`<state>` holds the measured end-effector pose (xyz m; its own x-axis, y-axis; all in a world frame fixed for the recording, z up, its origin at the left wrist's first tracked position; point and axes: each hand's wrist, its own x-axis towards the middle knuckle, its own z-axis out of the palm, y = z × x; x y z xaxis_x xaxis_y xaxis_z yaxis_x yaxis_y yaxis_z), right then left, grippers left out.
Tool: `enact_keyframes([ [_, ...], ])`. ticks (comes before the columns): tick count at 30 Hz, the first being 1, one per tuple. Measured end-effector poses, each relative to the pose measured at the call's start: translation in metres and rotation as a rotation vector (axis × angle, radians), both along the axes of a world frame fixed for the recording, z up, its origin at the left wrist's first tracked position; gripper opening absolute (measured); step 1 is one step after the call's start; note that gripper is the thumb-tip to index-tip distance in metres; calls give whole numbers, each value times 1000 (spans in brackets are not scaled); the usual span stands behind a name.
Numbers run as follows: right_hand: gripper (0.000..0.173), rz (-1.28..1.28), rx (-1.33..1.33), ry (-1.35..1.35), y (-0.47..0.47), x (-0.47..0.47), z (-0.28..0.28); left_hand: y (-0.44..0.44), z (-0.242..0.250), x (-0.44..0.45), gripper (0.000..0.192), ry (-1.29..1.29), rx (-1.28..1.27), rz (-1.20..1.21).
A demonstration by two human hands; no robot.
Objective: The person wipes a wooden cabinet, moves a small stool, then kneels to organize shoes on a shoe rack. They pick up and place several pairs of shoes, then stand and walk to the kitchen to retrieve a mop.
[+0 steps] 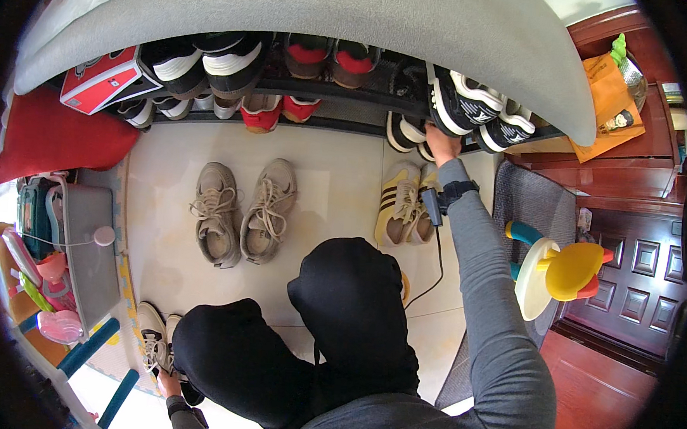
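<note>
My left hand [170,383] is low at the left, at the heel end of a pair of beige-and-black lace-up sneakers [153,335], with its fingers closed around the heels. My left knee partly covers that pair. My right hand [442,144] reaches to the lower tier of the shoe rack [348,124], beside a pair of black-and-white shoes [405,130]. Its fingertips are hidden, so its grip is unclear. Just above it, black-and-white sneakers [465,107] overhang the upper tier. Yellow sneakers with dark stripes [399,203] stand on the floor below my right forearm.
Beige lace-up sneakers [268,210] stand mid-floor. More shoes and a red shoebox [103,82] fill the rack beneath a grey padded cover [307,14]. A corded dark device [431,206] hangs by my right wrist. A child's stool [538,277] is right; a grey bin [91,248] is left.
</note>
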<state>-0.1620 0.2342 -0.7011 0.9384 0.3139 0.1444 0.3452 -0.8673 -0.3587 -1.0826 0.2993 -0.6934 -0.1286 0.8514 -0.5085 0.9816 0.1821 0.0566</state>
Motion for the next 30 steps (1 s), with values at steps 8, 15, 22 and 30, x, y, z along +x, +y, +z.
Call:
enact_keyframes([
  [8, 35, 21, -159, -10, 48, -34, 9, 0, 2, 0, 31, -28, 27, -16],
  [15, 29, 285, 67, -280, 79, -58, 1, 1, 4, -9, 33, -69, 58, -84],
  [22, 33, 368, 63, -216, 84, -62, 0, 29, 51, -9, 34, 16, 174, -178],
  [30, 36, 453, 108, -428, 81, -63, 2, 135, 124, 45, 40, -235, 456, -377],
])
